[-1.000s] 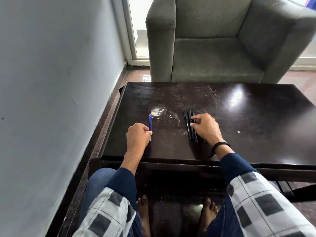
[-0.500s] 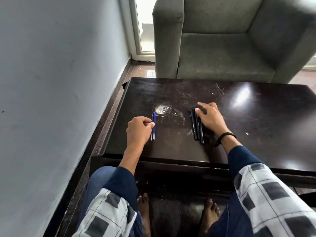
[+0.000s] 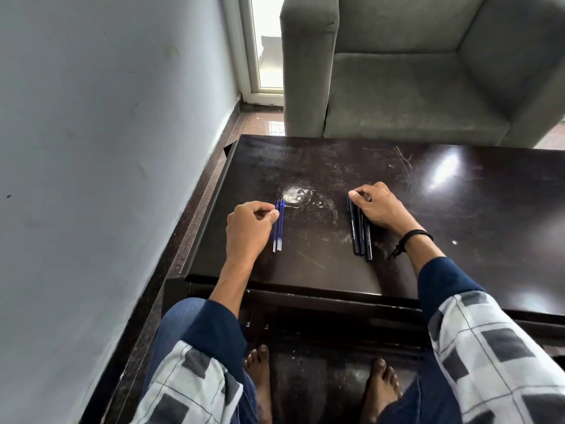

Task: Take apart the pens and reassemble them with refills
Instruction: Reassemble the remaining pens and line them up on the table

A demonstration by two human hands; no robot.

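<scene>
Left hand (image 3: 249, 228) curled, thumb tip against blue refills (image 3: 278, 228) just right of it. Pinching or only touching, can't tell. Right hand (image 3: 379, 209) curled over far ends of black pens (image 3: 359, 234), gripping them. Barrels lie along its left edge on dark surface (image 3: 443, 255).

Pens: three. Refills: two, maybe three.

Refills likely thin, light, bendy, so pinch mid-length. Pens stiff, smooth, roll-prone, so hold by barrel.

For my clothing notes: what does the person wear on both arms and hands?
The left sleeve and right sleeve are white with grey squares and thin dark lines, each ending in a dark blue cuff. A black wristband with a short loose end sits on the right wrist. The left hand and right hand wear no gloves.
</scene>
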